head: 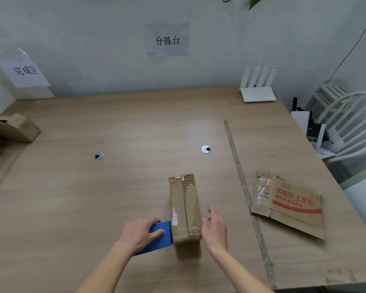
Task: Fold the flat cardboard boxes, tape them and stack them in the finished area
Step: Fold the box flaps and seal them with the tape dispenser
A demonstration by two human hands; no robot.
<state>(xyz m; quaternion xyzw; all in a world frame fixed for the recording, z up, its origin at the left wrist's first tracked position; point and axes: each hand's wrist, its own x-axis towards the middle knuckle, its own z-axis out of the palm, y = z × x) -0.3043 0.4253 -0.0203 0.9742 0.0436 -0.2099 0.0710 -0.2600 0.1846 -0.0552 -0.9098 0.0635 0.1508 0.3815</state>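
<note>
Nearest the viewer, two bare forearms reach onto a wooden desk (114, 127). The left hand (141, 233) curls around a blue tape dispenser (160, 237), whose front end meets the near left side of a folded cardboard box (185, 208). The right hand (215, 227) hovers just right of the box with fingers spread and relaxed, holding nothing and seemingly not touching it. The box stands narrow, its worn top flaps meeting at a seam running away from the viewer (one flap torn down to the corrugation).

With nothing steadying it, the box could slide or tip rightward when the dispenser pushes or pulls, and tape may grip badly on the torn surface or let the flaps spring open.

Right of the box, beyond a strip running across the desk, lies a flat cardboard box (287, 203) with red print, not yet folded. Far left of the box, at the desk's edge, sit finished boxes (14, 127) below a paper sign (25, 69). Farther back, a white router (258, 87) stands by the wall.
</note>
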